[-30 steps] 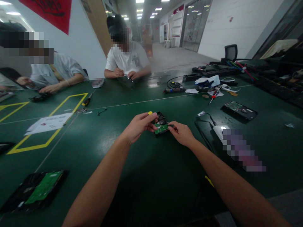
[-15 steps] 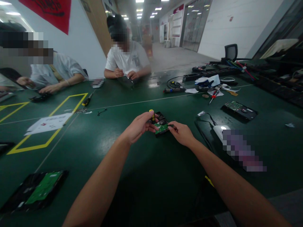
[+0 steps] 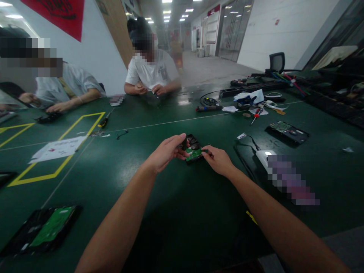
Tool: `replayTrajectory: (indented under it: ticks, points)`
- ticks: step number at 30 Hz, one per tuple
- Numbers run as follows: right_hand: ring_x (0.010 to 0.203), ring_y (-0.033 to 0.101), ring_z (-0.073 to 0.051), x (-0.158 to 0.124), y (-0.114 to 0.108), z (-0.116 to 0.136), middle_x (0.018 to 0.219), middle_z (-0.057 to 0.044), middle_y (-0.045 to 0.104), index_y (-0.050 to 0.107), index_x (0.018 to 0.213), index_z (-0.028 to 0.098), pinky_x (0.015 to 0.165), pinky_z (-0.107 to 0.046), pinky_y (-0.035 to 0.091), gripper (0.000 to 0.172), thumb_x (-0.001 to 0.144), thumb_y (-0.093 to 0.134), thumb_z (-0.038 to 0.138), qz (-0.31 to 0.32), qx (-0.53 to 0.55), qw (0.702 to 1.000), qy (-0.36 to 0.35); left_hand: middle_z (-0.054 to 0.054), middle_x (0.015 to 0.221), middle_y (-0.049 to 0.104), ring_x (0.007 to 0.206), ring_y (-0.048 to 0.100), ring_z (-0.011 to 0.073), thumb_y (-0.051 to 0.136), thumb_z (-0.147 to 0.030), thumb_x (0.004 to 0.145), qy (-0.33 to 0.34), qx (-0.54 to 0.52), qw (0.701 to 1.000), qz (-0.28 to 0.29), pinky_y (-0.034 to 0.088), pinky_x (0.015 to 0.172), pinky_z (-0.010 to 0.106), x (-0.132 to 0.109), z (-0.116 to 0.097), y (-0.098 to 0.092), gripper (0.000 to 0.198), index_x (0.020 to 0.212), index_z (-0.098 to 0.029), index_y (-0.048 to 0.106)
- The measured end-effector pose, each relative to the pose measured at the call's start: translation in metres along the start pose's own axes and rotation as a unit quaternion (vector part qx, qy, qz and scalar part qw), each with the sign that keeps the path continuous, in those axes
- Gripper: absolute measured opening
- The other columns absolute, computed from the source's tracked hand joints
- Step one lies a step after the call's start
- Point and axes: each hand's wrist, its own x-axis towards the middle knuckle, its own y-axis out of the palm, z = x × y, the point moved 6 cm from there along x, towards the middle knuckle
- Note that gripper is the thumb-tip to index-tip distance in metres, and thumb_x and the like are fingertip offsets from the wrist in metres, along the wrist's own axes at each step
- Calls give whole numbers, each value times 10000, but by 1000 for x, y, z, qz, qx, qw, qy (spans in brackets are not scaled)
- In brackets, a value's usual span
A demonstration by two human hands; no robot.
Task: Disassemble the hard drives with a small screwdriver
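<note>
A small hard drive with a green circuit board lies on the table in front of me, its black frame showing at the far side. My left hand is closed around the short dark handle of a screwdriver, held upright over the drive's left side. The screwdriver's tip is hidden by my fingers and too small to make out. At the drive's right edge, my right hand is closed, its thumb and index finger pinching the drive's edge.
On the right lie another hard drive, a white device with a cable and a red screwdriver. A larger drive is at the lower left. Across the table, two people handle parts near a yellow-black screwdriver.
The screwdriver's handle has turned in my left hand: yellow showed at its top before, and now it looks dark. My right hand and the drive have hardly moved.
</note>
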Motion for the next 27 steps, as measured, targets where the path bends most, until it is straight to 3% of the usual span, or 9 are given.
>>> replayTrajectory:
  ticks: [9, 15, 20, 24, 27]
  points:
    - [687, 572, -156, -1, 0, -1, 856, -13, 676, 640, 1218, 273, 638, -287, 384, 265, 1017, 527, 404, 10, 7, 1000, 15, 124, 1050, 680, 699, 620, 140, 636, -588, 895, -5, 44, 999, -30, 452, 565, 260, -3, -4, -7, 504, 1046, -112, 707]
    - [684, 568, -157, 0, 0, -1, 850, -17, 677, 642, 1222, 268, 628, -285, 377, 268, 1017, 526, 397, 6, 9, 1000, 12, 32, 723, 568, 568, 488, 102, 631, -583, 896, -16, 51, 998, -40, 360, 472, 228, -4, -7, -9, 506, 1053, -111, 726]
    - [705, 579, -163, 0, -1, 1, 859, -19, 678, 645, 1219, 273, 626, -280, 372, 265, 1014, 529, 394, 4, 4, 1000, 4, -43, 544, 446, 411, 376, 89, 563, -611, 916, -81, 35, 996, 10, 251, 386, 215, -7, -4, -5, 543, 1176, -147, 675]
    - [708, 582, -166, 0, -1, 1, 865, -20, 688, 647, 1213, 271, 638, -282, 378, 260, 1012, 531, 389, -2, 1, 1000, 3, -16, 549, 552, 403, 467, 111, 512, -605, 933, -107, -1, 993, 40, 348, 396, 210, -6, 1, 0, 557, 1247, -158, 624]
    - [705, 585, -167, 0, -1, 1, 869, -23, 694, 648, 1204, 266, 634, -280, 382, 255, 1005, 541, 384, -5, 3, 1000, 4, 81, 711, 709, 516, 628, 157, 482, -564, 950, -116, -40, 990, 67, 475, 477, 239, -3, 6, 3, 542, 1259, -135, 604]
